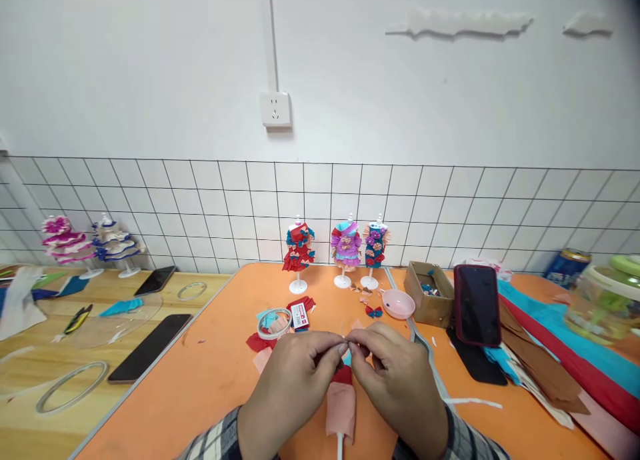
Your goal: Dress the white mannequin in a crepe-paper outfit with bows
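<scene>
Over the orange table, my left hand (295,377) and my right hand (403,380) meet fingertip to fingertip. Both are closed in a pinch, and whatever sits between the fingertips is too small to make out. Just below them lies a little dress form (341,407) wrapped in pink, red and light blue paper, its white rod pointing toward me; my hands partly hide its top. Beyond my left hand are a roll of clear tape (262,333), red and pink paper scraps (259,343) and a small white-and-red packet (299,315).
Three dressed miniature forms (299,250) stand at the back. A pink dish (399,305), a small bow (373,311), a cardboard box (424,310) and a propped phone (477,307) are at right, beside long paper strips (570,340). Leftward lie phones (150,347) and yellow-handled cutters (79,319).
</scene>
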A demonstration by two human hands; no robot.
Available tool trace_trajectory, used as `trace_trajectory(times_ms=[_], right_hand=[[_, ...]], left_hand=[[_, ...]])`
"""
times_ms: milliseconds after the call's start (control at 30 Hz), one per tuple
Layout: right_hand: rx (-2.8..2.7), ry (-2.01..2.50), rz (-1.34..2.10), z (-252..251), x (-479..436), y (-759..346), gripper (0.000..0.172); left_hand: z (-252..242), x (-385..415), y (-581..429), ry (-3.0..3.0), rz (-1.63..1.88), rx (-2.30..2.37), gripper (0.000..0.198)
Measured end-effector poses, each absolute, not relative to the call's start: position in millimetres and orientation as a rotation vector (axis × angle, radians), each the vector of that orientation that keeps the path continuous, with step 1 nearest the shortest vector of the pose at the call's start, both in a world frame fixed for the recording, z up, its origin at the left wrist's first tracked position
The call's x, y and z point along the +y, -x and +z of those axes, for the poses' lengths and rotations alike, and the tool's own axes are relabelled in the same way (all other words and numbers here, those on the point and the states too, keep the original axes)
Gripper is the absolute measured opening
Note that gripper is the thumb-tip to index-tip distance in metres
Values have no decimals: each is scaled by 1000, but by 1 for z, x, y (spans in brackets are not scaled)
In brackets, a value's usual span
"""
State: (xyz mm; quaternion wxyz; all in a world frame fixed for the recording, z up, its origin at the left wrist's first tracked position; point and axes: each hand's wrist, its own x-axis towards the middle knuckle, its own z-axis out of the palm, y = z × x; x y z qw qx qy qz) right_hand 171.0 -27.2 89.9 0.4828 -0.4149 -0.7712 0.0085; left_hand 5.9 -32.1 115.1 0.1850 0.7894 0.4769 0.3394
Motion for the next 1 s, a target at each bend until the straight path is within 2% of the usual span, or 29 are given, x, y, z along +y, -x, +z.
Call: trace_trajectory(times_ms=[200, 600, 833, 1000], right_hand=[[-1871, 1026, -34, 87, -29, -168, 16], [-1806, 984, 161, 96, -29, -169, 13], [-1902, 827, -118, 94, -30, -173, 16], [-1944, 870, -179, 88, -28, -174, 16]], left_hand=[[115, -33, -5, -2258, 1027, 1396, 23], [110, -29, -5, -2254, 1027, 1403, 22], [114, -33, -5, -2199, 1019, 1343, 25], [112, -35, -5, -2220, 1048, 1373, 23]])
